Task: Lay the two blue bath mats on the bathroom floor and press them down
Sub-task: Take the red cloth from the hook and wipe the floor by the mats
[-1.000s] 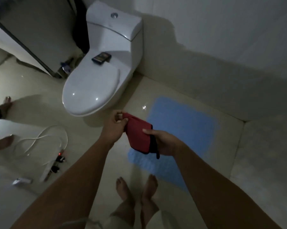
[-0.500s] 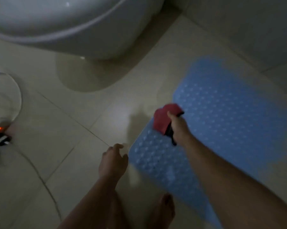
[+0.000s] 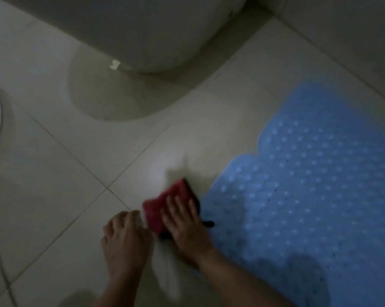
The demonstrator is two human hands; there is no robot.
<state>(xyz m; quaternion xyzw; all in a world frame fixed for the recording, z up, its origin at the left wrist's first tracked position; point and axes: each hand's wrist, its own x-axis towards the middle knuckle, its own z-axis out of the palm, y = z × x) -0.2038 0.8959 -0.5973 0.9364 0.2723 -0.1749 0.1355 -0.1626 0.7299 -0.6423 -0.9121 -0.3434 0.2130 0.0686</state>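
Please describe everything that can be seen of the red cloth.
The red cloth is a small folded piece with a fuzzy, towel-like surface and a black edge or strap on its near side. It lies flat on the pale tiled floor, just left of the blue mat. The right hand presses on it with straight fingers.

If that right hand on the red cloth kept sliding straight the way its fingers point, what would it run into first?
Its fingers point up and slightly left. The right hand lies flat on the red cloth. Ahead is bare floor tile, then probably the toilet base. The blue bath mat lies off to the right, outside that line.
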